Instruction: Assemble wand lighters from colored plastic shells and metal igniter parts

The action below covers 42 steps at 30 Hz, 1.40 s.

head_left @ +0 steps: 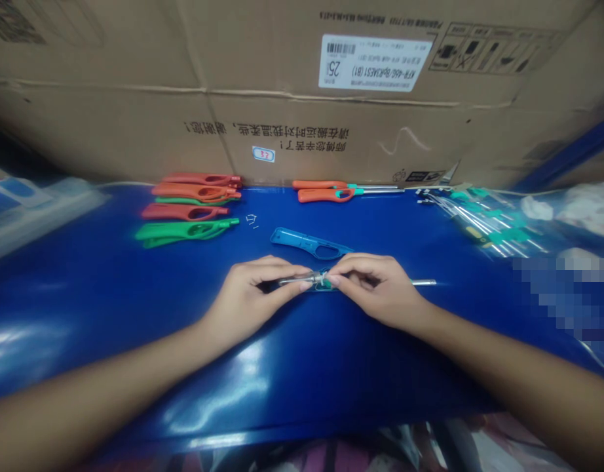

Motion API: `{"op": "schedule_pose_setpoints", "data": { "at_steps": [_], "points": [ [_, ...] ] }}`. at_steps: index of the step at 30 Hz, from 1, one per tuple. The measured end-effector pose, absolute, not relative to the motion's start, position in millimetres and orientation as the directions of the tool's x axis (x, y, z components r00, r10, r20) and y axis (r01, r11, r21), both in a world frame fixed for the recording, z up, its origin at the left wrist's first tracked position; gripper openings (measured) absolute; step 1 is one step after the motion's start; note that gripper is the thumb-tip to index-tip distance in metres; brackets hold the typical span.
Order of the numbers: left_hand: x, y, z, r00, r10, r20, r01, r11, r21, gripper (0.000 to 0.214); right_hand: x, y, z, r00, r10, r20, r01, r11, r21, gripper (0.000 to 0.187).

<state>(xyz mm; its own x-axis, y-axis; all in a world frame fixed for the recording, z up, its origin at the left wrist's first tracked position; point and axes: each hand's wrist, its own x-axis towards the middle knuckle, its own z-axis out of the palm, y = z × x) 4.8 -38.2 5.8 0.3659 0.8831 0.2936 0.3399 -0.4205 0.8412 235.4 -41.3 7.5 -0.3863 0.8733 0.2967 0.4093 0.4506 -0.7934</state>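
Observation:
Both hands meet at the middle of the blue table (135, 308). My left hand (253, 292) is closed in a pinch on a thin metal tube (297, 280). My right hand (373, 285) is closed too, its fingertips pinching a small green-and-blue part (323, 280) where the tube ends. A metal rod (424, 282) sticks out to the right from under my right hand. A blue plastic handle shell (309, 242) lies flat just behind the hands.
A pile of orange and green handle shells (191, 210) lies at the back left. Two assembled orange lighters (331, 190) lie at the back centre. Metal tubes with green fittings (483, 219) lie in a bag at the right. A cardboard box (292, 92) walls the back.

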Motion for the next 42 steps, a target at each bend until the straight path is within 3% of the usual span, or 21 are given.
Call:
{"op": "schedule_pose_setpoints", "data": {
  "at_steps": [16,42],
  "points": [
    [2.8,-40.0,2.3,0.448,0.855,0.263,0.420,-0.460,0.782,0.023,238.5,-38.1,6.1,-0.365,0.887,0.283,0.359,0.414,-0.836,0.017],
    [4.4,-38.8,1.8,0.415,0.868,0.271,0.368,-0.433,0.823,0.015,236.0,-41.3,4.2,-0.363,0.890,0.277,0.432,0.424,-0.796,0.020]
  ]
}}
